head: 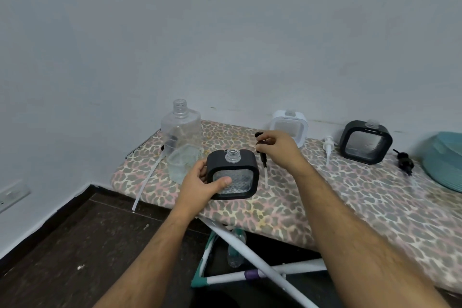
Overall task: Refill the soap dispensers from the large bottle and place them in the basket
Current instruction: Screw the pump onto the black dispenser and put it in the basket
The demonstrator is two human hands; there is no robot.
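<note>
While your left hand (200,184) grips the near black dispenser (233,174) by its left side, thumb laid across the clear front panel and fingers (202,170) curled round the frame, the dispenser stands upright on the desk (325,197) near its front edge with its clear threaded neck uncapped. Your right hand (280,149) hovers just to the right of that neck, its fingers pinching a black pump (261,151) whose pale tube hangs down toward the patterned cover. Just beside your left hand, to the left, stands the large bottle (181,140), clear, uncapped, with a little liquid in the bottom; a long white tube (147,180) lies slanted past it and over the desk's edge. Along the wall behind stand a white dispenser (290,127) and a second black dispenser (365,141), both without pumps. A white pump (328,145) lies between them, and another black pump (403,160) lies right of the second black one, near the teal basket (443,162) at the desk's right end.
</note>
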